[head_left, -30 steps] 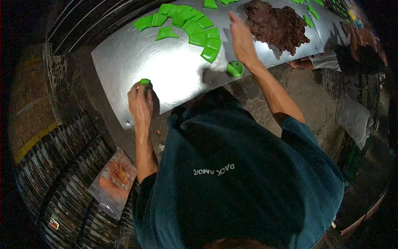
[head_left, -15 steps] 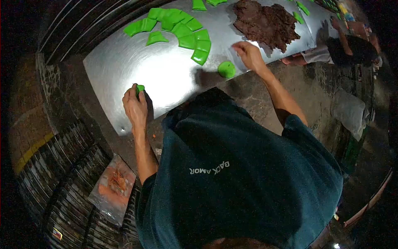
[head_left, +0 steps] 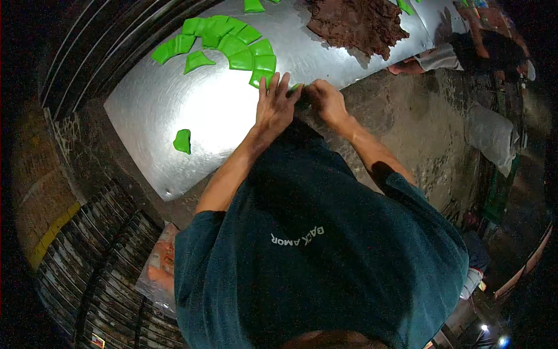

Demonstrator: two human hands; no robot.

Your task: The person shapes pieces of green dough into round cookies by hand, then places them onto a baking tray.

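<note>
The person's left hand [head_left: 276, 110] is over the near edge of the metal table [head_left: 145, 110], fingers extended and slightly spread, its thumb at a small green sliver [head_left: 295, 88]; whether it grips the sliver cannot be told. The right hand [head_left: 328, 103] is just to the right with fingers curled in, and what they hold, if anything, is hidden.

A curved row of flat green dough pieces [head_left: 239, 60] lies on the table, its right end at the left hand's fingertips. A tapered green piece [head_left: 199, 61] lies inside the curve, and a green dough lump [head_left: 182, 142] sits apart, near left. A crumbly brown mass [head_left: 357, 26] lies far right, with another person [head_left: 488, 43] beyond it.
</note>
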